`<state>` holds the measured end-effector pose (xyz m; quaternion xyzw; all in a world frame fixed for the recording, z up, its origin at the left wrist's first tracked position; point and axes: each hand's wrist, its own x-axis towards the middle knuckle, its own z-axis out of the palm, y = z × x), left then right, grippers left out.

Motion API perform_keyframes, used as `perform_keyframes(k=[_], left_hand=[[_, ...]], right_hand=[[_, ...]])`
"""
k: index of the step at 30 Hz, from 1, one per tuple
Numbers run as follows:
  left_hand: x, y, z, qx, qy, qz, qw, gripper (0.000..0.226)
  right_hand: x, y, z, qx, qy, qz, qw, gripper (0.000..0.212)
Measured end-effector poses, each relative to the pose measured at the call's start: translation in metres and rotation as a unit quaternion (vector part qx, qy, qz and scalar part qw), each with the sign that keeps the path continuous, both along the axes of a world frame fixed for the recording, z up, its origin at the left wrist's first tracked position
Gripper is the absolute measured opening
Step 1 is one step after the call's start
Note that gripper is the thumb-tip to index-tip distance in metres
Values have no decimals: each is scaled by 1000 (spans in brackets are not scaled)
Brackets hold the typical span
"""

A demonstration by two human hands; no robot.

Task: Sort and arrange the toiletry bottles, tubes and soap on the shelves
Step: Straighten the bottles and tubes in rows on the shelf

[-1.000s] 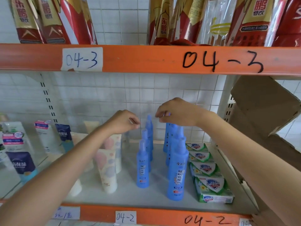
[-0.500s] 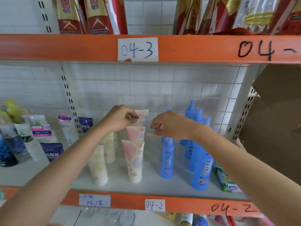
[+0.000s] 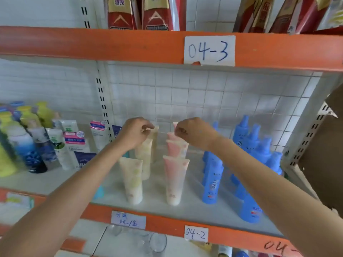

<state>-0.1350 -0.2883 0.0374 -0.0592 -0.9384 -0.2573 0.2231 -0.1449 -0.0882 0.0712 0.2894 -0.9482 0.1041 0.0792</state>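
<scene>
The white shelf (image 3: 159, 204) with an orange front rail carries upright cream tubes (image 3: 132, 180) and pink tubes (image 3: 175, 179) mid-shelf; blue spray bottles (image 3: 211, 180) stand right. Mixed bottles and tubes (image 3: 55, 145) crowd the left.

Shelf beams (image 3: 111, 45): painted metal, orange, smooth with a dull sheen.
Shelf board (image 3: 157, 204): white, smooth, matt.
Upright post (image 3: 102, 93): white painted metal, slotted.
Back wall (image 3: 185, 89): small white tiles, lightly glossy.
Labels (image 3: 209, 51): white paper, matt, handwritten in ink; edges slightly torn.
Cream tubes (image 3: 132, 180), at 6 o'clock: soft plastic, satin, pale yellow print.
Pink tubes (image 3: 175, 179): the same soft plastic, satin.
Blue spray bottles (image 3: 211, 180), at 4 o'clock: hard plastic, smooth and semi-glossy.
Red pouches (image 3: 120, 13), at 12 o'clock: glossy printed film.
Cardboard (image 3: 323, 164), at 3 o'clock: brown, matt, rough.
</scene>
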Motion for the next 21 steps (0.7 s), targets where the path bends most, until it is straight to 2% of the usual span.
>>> perform_keyframes(k=[3,8,10,13,15,21], left_hand=[[-12,-9,2,-40,-44,45,997,26],[-25,-12,-1,-24,-78,70,994,28],[-29,-13,0,-22,-94,68,993,31],[-40,-18,5,-36,-125,56,990,36],[-49,-21,9,-57,-138,47,988,39],[-76,-26,8,-154,-163,15,974,42]], right_hand=[[-44,-11,8,80,-3,-26,996,27],[-70,-25,-10,213,-76,16,974,30],[-73,-24,-13,215,-103,15,971,17],[-78,-21,-14,199,-113,9,973,26],[-82,-16,-14,186,-113,6,976,21],[-90,-12,-19,141,-141,-29,980,31]])
